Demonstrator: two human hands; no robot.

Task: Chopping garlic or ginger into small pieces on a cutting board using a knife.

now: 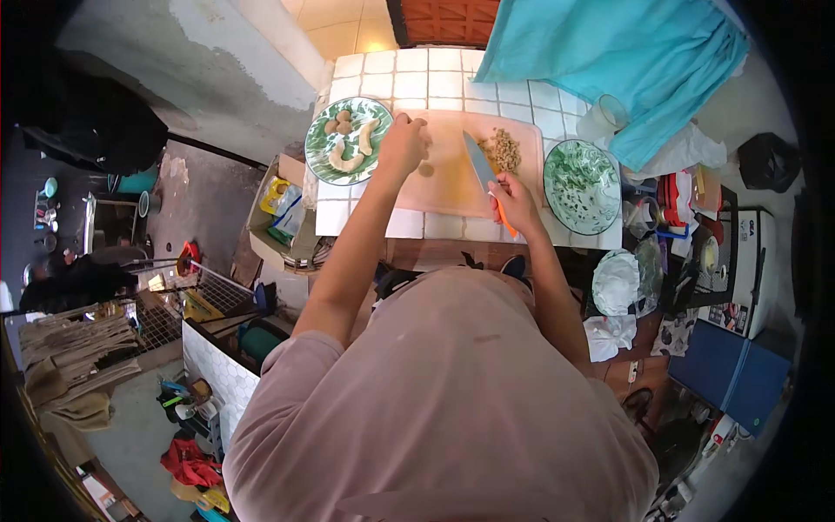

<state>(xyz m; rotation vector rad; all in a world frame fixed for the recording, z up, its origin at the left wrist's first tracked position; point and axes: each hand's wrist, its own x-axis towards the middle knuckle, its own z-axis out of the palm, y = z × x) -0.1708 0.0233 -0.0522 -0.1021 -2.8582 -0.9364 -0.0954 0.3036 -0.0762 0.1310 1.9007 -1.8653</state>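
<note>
My right hand (pixel 515 206) grips a kitchen knife (pixel 477 163) by its orange handle, the blade slanting up and left over the pale pink cutting board (pixel 444 200). Right of the blade lies a heap of chopped brown bits (pixel 504 151). Over the board's left end, my left hand (pixel 403 146) hovers with fingers apart and slightly blurred; nothing shows in it. Just beside it, a round brown piece (pixel 426 170) rests on the board. A green-and-white plate (pixel 323 122) at the left holds several brown balls (pixel 339 123) and two pale curved pieces (pixel 347 162).
Right of the board stands another green-patterned plate (pixel 581 187) with dark specks. Behind it are a clear glass (pixel 606 115) and a turquoise curtain (pixel 600 61). The white tiled table (pixel 374 230) ends near my waist. A cardboard box (pixel 283 235) of packages sits left of the table.
</note>
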